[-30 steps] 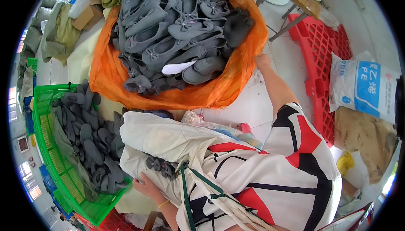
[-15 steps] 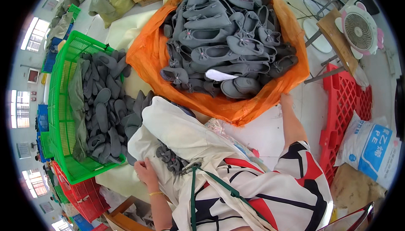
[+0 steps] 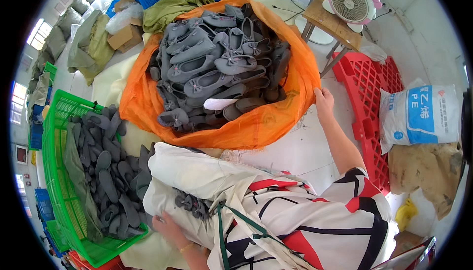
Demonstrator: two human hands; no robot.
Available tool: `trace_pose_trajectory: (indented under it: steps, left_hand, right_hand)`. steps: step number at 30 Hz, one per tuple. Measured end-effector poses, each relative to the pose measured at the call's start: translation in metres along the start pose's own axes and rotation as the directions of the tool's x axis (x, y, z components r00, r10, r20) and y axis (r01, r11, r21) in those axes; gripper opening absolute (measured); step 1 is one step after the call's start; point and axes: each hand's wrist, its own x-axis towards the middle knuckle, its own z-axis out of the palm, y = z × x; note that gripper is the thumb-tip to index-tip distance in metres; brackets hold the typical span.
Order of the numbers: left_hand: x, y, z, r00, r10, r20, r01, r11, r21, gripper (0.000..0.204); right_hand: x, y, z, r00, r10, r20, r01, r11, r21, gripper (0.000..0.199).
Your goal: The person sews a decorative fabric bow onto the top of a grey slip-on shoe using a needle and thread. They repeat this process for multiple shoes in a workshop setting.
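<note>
- A pale floor (image 3: 295, 156) is seen under everything; a bare strip of it lies between the orange sack (image 3: 276, 122) and the person's lap, and another runs beside the red plastic pallet (image 3: 369, 87) at the right.
- The orange sack is spread open and heaped with grey slippers (image 3: 212, 68); its near rim sags toward the lap, and its left rim lies close to the green crate (image 3: 59, 171).
- The green crate stands at the left edge of the floor and is filled with grey soles (image 3: 103, 171), some of which spill over its right rim.
- A cream cloth (image 3: 197, 176) is draped over the lap, and a few grey slippers are bunched in its fold.
- The right hand (image 3: 323, 101) is stretched out to the right rim of the orange sack; its fingers are closed on the orange fabric there.
- The left hand (image 3: 167, 228) is laid low at the near edge of the cream cloth, just beside the crate's corner; its fingers are curled onto the cloth, but whether the cloth is gripped cannot be told.
- A white sack with a blue panel (image 3: 419, 117) and a small fan (image 3: 352, 1) on a wooden stool are seen at the right, well apart from both hands.
</note>
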Motion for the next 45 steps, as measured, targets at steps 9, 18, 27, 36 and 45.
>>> trace_pose_trajectory:
  steps: [9,18,27,36,45]
  left_hand:
    - [0.007,-0.047,0.006,0.997,0.073,0.031,-0.070,0.993,-0.092,0.021]
    - [0.005,-0.071,-0.046,0.977,-0.178,-0.119,0.167,0.981,-0.095,0.021]
    - [0.003,-0.021,-0.045,0.985,-0.149,0.086,0.167,0.948,-0.272,0.016]
    - [0.022,-0.007,-0.039,0.901,0.133,0.412,0.036,0.926,-0.377,0.014]
    - [0.016,-0.008,-0.048,0.900,-0.015,0.435,0.247,0.841,-0.482,0.015]
  right_hand:
    - [0.074,0.083,-0.022,0.924,-0.293,0.246,0.383,0.703,-0.599,0.030]
    - [-0.046,-0.010,0.125,0.682,-0.227,0.695,0.435,0.890,-0.136,0.025]
    - [-0.268,-0.108,0.226,-0.033,-0.396,0.918,0.665,0.677,0.316,0.011]
    - [-0.374,-0.122,0.233,-0.293,-0.187,0.938,0.520,0.792,0.320,0.017]
    - [-0.437,-0.110,0.258,-0.400,0.123,0.908,0.531,0.839,0.120,0.025]
